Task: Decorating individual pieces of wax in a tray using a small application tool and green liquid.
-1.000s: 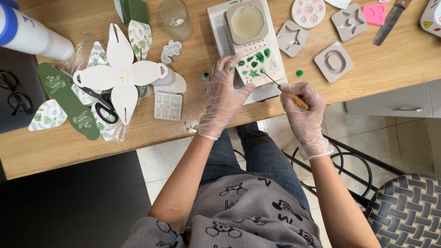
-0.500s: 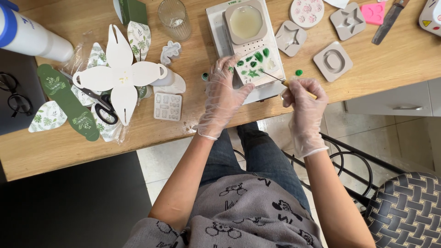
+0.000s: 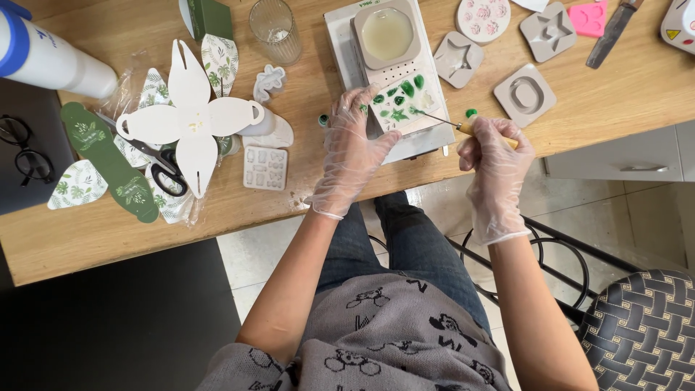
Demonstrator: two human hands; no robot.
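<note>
Our gloved left hand (image 3: 352, 148) steadies the white silicone mould with green shapes (image 3: 400, 103) while our gloved right hand (image 3: 492, 148) grips a thin wooden-handled needle tool (image 3: 463, 126).

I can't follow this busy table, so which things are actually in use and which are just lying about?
In use:
left hand steadying the white mould with green shapes
right hand holding a thin pointed tool

Lying about:
scissors
glass cup
white flower-shaped card cutout
grey star mould
spectacles

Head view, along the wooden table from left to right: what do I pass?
White cylinder with blue band → black glasses → white flower-shaped card cutout → clear ribbed glass → gloved left hand → gloved right hand → grey ring-shaped mould → pink mould
</note>
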